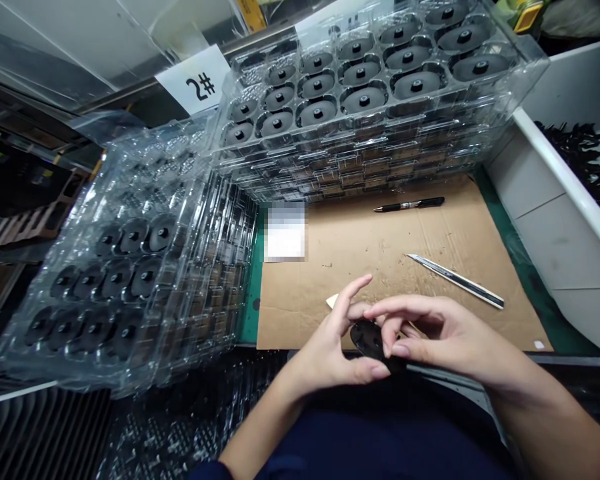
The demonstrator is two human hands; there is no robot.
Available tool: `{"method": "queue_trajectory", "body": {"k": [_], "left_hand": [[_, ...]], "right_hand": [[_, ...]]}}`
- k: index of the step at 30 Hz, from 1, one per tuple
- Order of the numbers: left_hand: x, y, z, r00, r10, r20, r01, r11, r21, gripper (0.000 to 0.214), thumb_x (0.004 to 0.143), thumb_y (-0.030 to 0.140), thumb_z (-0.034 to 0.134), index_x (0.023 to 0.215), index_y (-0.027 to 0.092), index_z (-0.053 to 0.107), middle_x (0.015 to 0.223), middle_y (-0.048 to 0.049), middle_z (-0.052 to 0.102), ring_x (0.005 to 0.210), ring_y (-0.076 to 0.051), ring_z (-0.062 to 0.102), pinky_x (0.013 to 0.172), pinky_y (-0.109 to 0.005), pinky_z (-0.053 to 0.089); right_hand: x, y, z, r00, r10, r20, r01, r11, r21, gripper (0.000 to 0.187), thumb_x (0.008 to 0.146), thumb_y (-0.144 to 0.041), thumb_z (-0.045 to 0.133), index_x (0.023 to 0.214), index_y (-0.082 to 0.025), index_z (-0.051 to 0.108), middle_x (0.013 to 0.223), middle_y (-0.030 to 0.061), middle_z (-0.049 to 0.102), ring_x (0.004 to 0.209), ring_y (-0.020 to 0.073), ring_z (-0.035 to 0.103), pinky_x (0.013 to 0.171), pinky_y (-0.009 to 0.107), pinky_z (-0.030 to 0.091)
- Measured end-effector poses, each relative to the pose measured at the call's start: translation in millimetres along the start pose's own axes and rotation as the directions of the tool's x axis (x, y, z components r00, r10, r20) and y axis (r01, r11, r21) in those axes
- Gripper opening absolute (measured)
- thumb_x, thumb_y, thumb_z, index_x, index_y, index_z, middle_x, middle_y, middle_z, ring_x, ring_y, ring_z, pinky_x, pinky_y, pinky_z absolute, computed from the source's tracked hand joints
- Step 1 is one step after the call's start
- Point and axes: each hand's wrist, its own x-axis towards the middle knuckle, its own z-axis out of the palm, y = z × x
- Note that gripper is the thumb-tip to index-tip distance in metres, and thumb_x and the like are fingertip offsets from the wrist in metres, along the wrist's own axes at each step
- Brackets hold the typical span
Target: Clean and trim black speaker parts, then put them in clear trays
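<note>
Left hand [325,350] and right hand [447,333] hold a black oval part [370,340] over a cardboard sheet [405,240].

Fingertips of both hands pinch the part near the sheet's front edge, and a pale pointed piece [333,301] shows just behind the left fingers. A craft knife [455,280] lies near the right hand, a black pen [409,204] farther up the cardboard. Stacked clear plastic trays [360,133] of round black parts [364,100] stand beyond and left, by a "2#" card [195,80]. A white bin [565,193] of black pieces sits right.
</note>
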Motion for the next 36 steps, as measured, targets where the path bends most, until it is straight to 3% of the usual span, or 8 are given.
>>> {"method": "queue_trajectory", "body": {"k": [12,18,21,24,27,29,33,36], "left_hand": [[-12,-7,-2.2,1.0,0.002,0.014,-0.002,1.0,-0.007,0.098,0.068,0.057,0.066,0.143,0.022,0.014,0.107,-0.014,0.062,0.107,-0.03,0.058,0.095,-0.049,0.042],[-25,-6,-4.8,0.995,0.052,0.086,-0.05,0.998,-0.028,0.101,0.067,0.04,0.074,0.143,0.022,0.009,0.105,-0.0115,0.061,0.102,-0.027,0.059,0.096,-0.046,0.041],[-34,-6,-5.6,0.995,0.084,0.045,-0.086,0.996,0.03,0.098,0.067,0.033,0.074,0.142,0.023,0.011,0.111,-0.0126,0.059,0.107,-0.026,0.056,0.099,-0.045,0.038],[-48,-4,-5.4,0.992,0.125,-0.025,-0.124,0.991,0.05,0.097,0.067,0.031,0.075,0.142,0.025,0.013,0.114,-0.0125,0.057,0.111,-0.026,0.054,0.1,-0.044,0.039],[-64,2,-4.4,0.98,0.179,-0.091,-0.175,0.983,0.05,0.096,0.067,0.028,0.075,0.141,0.026,0.014,0.114,-0.0119,0.057,0.11,-0.026,0.054,0.098,-0.043,0.041],[-73,9,-3.9,0.969,0.203,-0.137,-0.197,0.979,0.061,0.096,0.068,0.026,0.075,0.141,0.027,0.014,0.115,-0.0118,0.056,0.111,-0.026,0.053,0.096,-0.042,0.042],[-83,22,-2.2,0.947,0.24,-0.211,-0.229,0.97,0.075,0.098,0.064,0.024,0.079,0.14,0.028,0.017,0.118,-0.0111,0.054,0.112,-0.025,0.052,0.097,-0.04,0.041],[-78,25,2.4,0.929,0.252,-0.27,-0.245,0.968,0.059,0.097,0.062,0.023,0.08,0.139,0.027,0.022,0.119,-0.011,0.055,0.113,-0.025,0.052,0.101,-0.041,0.036]], "right_hand": [[3,-3,7,0.994,0.083,0.078,-0.089,0.993,0.072,0.031,0.077,-0.019,0.064,0.108,-0.021,0.064,0.075,-0.0013,0.066,0.07,0.009,0.06,0.071,0.023,0.049],[-2,-6,21,0.99,0.08,0.116,-0.083,0.996,0.017,0.017,0.078,-0.022,0.065,0.094,-0.018,0.066,0.076,-0.0001,0.066,0.071,0.0079,0.058,0.07,0.02,0.047],[-9,7,30,0.996,0.077,0.054,-0.082,0.99,0.117,0.02,0.077,-0.022,0.067,0.097,-0.018,0.065,0.078,0.0001,0.064,0.073,0.0084,0.059,0.071,0.021,0.046],[-19,24,40,0.994,0.028,-0.109,-0.011,0.988,0.154,0.019,0.081,-0.025,0.063,0.1,-0.02,0.064,0.073,-0.0018,0.059,0.064,0.0065,0.055,0.063,0.019,0.044],[-33,36,50,0.954,-0.127,-0.273,0.139,0.99,0.026,0.01,0.085,-0.026,0.058,0.09,-0.022,0.065,0.072,-0.0017,0.053,0.062,0.0064,0.049,0.059,0.018,0.041],[-41,36,54,0.924,-0.221,-0.311,0.197,0.974,-0.108,0.007,0.084,-0.023,0.058,0.086,-0.022,0.064,0.081,0.0007,0.053,0.071,0.0089,0.05,0.065,0.02,0.043],[-49,25,58,0.923,-0.322,-0.211,0.206,0.876,-0.437,0.023,0.084,-0.018,0.057,0.106,-0.027,0.059,0.1,0.0046,0.053,0.077,0.0103,0.052,0.068,0.021,0.045],[-42,16,60,0.882,-0.47,-0.02,0.313,0.619,-0.72,0.042,0.082,-0.017,0.06,0.122,-0.029,0.053,0.093,0.0042,0.057,0.079,0.0128,0.053,0.07,0.023,0.045]]}}
